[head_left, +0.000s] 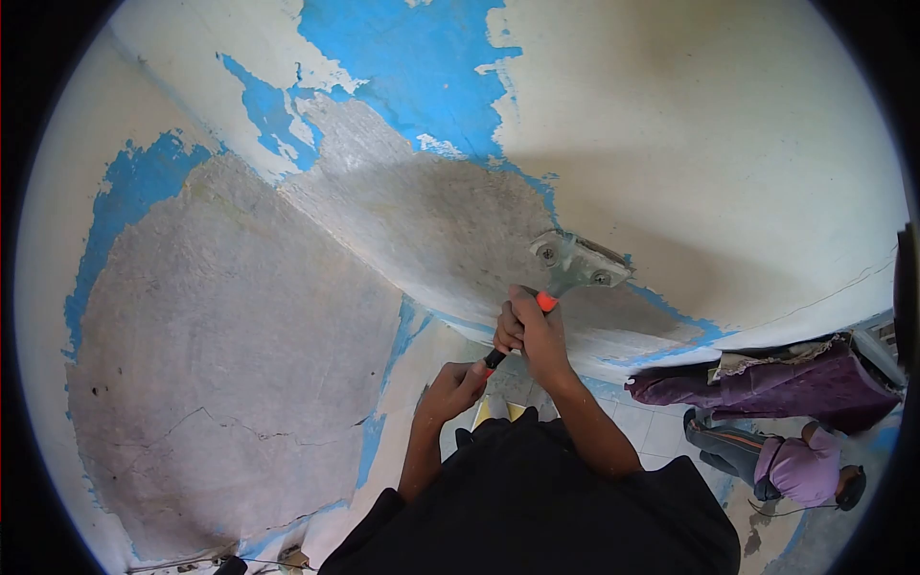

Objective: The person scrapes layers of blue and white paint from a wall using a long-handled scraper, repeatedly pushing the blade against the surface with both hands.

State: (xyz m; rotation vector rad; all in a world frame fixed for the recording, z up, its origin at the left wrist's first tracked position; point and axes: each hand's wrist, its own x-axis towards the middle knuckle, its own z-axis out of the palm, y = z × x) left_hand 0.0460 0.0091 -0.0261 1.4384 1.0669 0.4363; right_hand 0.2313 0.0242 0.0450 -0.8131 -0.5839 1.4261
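Observation:
A long-handled wall scraper (578,261) has its wide metal head, held by two screws, against the wall (450,206) at the edge of the cream paint. My right hand (534,333) is wrapped round the upper part of its red and black handle, just below the head. Lower down, my left hand (452,391) grips the handle's end. Around the scraper, bare grey plaster meets cream paint (709,172), with ragged strips of blue paint (412,77) between them. My fingers partly hide the handle.
At left, another wall face (230,364) shows cracked grey plaster bordered by blue. Purple cloth (795,388) covers something at lower right. Another person (791,465) in a pink top is beyond it on the tiled floor (637,426). Wires and fittings (292,558) show at bottom left.

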